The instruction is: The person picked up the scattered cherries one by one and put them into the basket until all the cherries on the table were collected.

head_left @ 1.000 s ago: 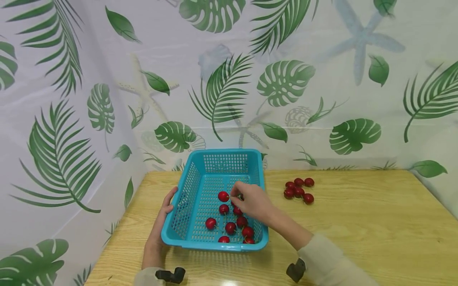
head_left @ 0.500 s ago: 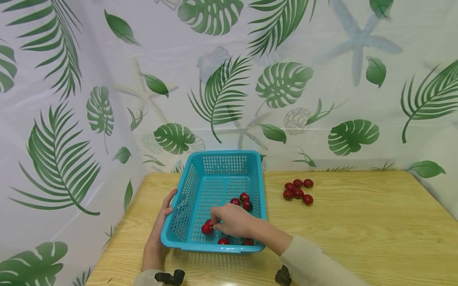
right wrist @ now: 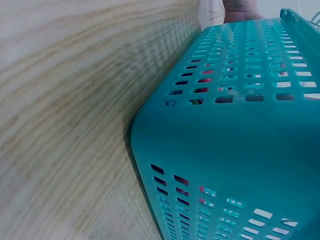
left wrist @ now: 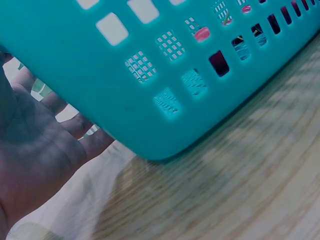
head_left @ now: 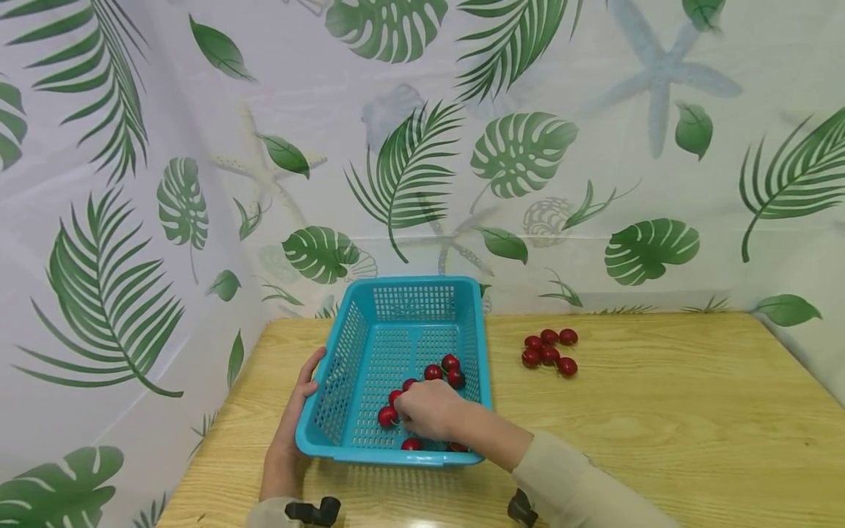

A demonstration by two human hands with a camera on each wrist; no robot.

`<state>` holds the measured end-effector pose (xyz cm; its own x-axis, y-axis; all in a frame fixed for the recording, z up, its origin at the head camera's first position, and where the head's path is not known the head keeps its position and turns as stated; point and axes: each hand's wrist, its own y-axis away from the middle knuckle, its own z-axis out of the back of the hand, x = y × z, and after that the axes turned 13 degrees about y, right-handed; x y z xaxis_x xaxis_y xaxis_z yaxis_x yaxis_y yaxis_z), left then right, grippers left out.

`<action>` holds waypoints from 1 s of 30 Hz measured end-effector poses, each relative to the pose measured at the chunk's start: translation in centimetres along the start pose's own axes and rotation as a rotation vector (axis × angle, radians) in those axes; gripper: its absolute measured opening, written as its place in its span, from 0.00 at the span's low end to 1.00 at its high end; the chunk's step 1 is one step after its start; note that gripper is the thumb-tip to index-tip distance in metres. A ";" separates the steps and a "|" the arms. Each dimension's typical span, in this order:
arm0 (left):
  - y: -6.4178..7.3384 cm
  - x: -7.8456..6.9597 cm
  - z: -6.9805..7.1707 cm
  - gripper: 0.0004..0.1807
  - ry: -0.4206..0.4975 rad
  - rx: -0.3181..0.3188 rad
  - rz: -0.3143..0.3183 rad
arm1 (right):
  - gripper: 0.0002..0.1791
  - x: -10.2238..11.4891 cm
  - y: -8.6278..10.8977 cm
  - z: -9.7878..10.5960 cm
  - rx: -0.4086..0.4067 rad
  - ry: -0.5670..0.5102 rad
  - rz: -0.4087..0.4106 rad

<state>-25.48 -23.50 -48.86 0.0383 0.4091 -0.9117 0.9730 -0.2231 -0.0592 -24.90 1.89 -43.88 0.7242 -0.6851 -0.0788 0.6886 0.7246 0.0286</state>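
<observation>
Right hand (head_left: 429, 411) edged left; round glossy red fruits (head_left: 451, 370); teal perforated basket (head_left: 343, 367)

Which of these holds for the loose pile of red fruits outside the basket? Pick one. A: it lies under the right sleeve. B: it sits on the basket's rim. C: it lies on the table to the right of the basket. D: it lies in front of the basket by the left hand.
C: the loose red fruits lie on the wooden table, right of the blue basket and apart from it.
</observation>
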 end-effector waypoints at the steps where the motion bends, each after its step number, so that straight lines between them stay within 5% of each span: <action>1: 0.0 0.0 -0.1 0.32 0.003 -0.002 0.001 | 0.12 0.1 0.0 0.0 0.003 0.010 0.003; 7: 0.0 0.0 -0.3 0.31 0.040 -0.057 0.020 | 0.15 0.3 -0.1 -0.2 0.010 0.048 0.027; 19: 0.3 0.1 0.0 0.32 0.019 -0.049 0.051 | 0.18 0.3 -0.3 -0.9 0.018 0.103 0.017; 30: -0.5 0.2 0.7 0.32 -0.046 0.101 -0.084 | 0.19 0.7 0.2 -0.4 0.072 0.041 -0.007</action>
<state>-26.16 -23.94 -49.31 -0.0553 0.3895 -0.9194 0.9445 -0.2782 -0.1747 -24.32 1.59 -44.36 0.7183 -0.6854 -0.1195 0.6956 0.7115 0.0998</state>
